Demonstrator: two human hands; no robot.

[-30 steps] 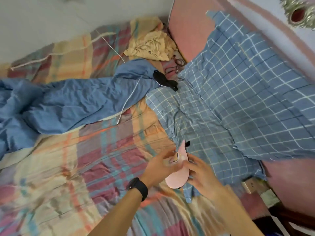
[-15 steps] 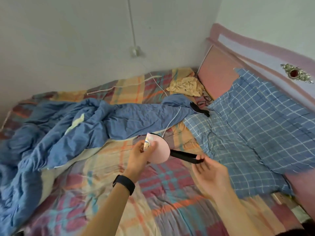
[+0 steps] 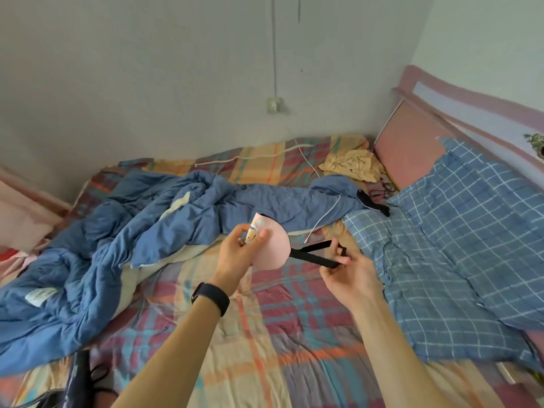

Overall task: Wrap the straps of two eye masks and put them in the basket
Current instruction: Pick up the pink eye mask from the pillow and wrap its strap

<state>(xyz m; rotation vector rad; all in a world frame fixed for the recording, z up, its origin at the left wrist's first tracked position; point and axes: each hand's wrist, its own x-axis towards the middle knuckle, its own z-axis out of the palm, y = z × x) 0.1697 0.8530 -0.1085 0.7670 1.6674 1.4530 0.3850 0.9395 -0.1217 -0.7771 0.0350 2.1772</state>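
My left hand [image 3: 240, 254] grips a pink eye mask [image 3: 272, 245] folded in half, held up above the plaid bed sheet [image 3: 265, 334]. The mask's black strap [image 3: 315, 254] stretches out to the right as a loop, and my right hand [image 3: 348, 275] pinches its far end. A second eye mask [image 3: 371, 202], black, lies on the bed farther back, where the blue duvet meets the checked blue pillow. No basket is in view.
A crumpled blue duvet [image 3: 147, 231] covers the left of the bed. Checked blue pillows [image 3: 456, 231] lie at the right against the pink headboard [image 3: 412, 145]. A yellow cloth [image 3: 351, 167], a white cable [image 3: 323, 225] and a dark object [image 3: 78, 375] at bottom left also lie about.
The hands lifted the pink mask off the checked pillow and over the plaid sheet. My right hand has pulled the black strap out to the right. My view tilted up.
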